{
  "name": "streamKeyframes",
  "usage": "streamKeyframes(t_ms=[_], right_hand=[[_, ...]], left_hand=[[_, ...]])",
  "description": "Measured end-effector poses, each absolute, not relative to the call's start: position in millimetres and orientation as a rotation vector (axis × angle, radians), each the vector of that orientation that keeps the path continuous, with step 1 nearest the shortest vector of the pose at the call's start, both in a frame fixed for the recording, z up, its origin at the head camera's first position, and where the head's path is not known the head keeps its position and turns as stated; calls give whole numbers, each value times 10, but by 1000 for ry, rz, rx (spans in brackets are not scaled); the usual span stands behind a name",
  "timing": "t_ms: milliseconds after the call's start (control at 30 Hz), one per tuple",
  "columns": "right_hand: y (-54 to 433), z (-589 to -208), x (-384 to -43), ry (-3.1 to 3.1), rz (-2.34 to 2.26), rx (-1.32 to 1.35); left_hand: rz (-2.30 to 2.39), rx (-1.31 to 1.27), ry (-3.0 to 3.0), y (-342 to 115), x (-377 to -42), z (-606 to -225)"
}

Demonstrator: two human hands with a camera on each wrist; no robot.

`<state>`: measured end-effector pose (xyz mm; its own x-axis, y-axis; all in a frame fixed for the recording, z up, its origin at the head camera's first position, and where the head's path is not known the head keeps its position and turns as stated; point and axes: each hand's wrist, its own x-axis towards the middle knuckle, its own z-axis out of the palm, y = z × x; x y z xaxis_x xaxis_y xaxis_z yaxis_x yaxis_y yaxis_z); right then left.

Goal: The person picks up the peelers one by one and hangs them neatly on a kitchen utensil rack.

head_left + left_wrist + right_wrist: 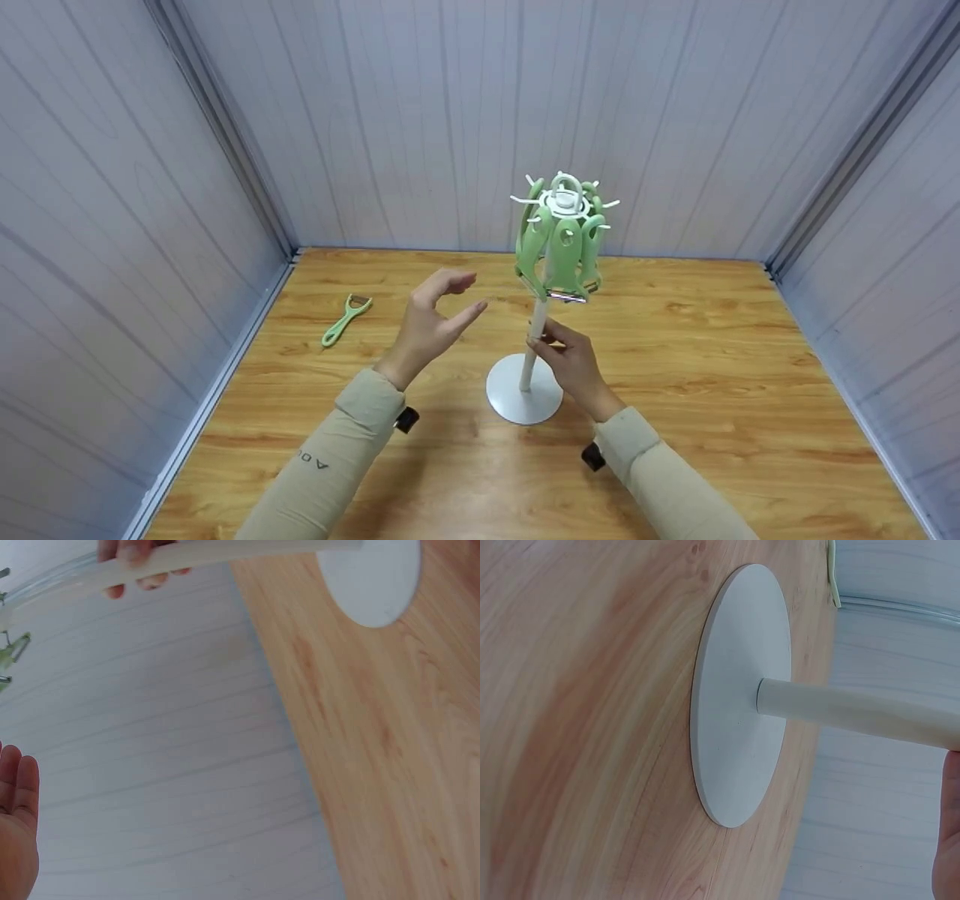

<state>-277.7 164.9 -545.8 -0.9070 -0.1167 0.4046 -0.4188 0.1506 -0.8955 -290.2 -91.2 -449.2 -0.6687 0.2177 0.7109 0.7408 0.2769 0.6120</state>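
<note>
A white stand with a round base (514,397) and a slim pole (538,315) rises from the wooden table. Green peelers (564,255) hang by their handle holes from the white hooks at its top, blades downward. My right hand (576,364) pinches the pole below the peelers; in the right wrist view only part of that hand (949,840) shows beside the pole. To the left of the stand, my left hand (435,315) is raised with thumb and fingers apart, holding nothing. A loose green peeler (345,321) lies on the table farther left.
Pale panel walls (480,127) enclose the wooden table (712,360) at the back and on both sides. Metal strips (217,390) run along the table's side edges. A black wrist camera (406,420) sits at the left cuff, another (592,456) at the right.
</note>
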Motion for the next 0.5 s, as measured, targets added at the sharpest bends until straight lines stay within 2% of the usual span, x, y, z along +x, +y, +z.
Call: streamKeyframes(t_ms=[500], right_hand=[[1654,-5443,-2771,-2198,1801,547]], left_hand=[[-1322,-636,-2219,-1423,-3057,-4925]])
